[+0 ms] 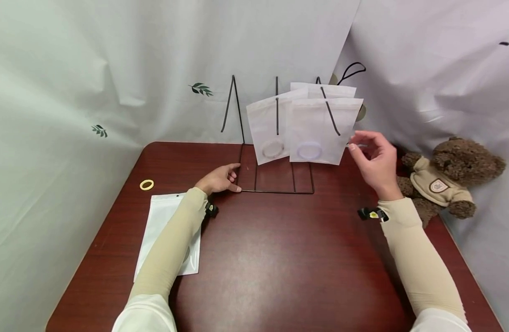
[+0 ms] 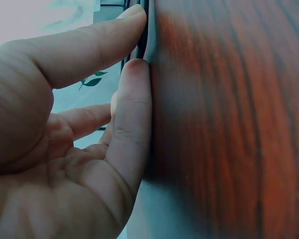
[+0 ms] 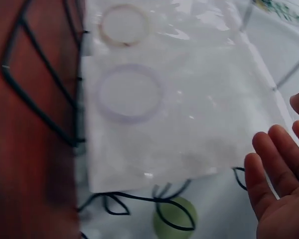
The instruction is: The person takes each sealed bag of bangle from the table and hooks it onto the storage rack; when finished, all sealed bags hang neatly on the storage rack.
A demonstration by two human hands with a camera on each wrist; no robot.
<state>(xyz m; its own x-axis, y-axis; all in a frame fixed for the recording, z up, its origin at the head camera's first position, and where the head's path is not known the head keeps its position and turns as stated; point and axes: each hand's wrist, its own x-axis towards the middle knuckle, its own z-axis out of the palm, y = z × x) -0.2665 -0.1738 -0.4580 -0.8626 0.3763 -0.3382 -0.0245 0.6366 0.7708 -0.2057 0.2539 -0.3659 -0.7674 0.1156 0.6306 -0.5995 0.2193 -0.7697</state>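
Observation:
A black wire rack with three upright prongs stands at the back of the table. My left hand holds its front left base corner, thumb and finger at the wire in the left wrist view. On the middle prong hangs a translucent white zip bag with a beige ring inside. The right prong carries a front zip bag with a lilac ring in it, and another bag behind. My right hand, fingers loosely bent and holding nothing, is raised just right of the front bag.
A yellow ring lies on the table at the left. Below it, partly under my left forearm, is a flat white zip bag. A brown teddy bear sits at the right edge. White curtains enclose the table.

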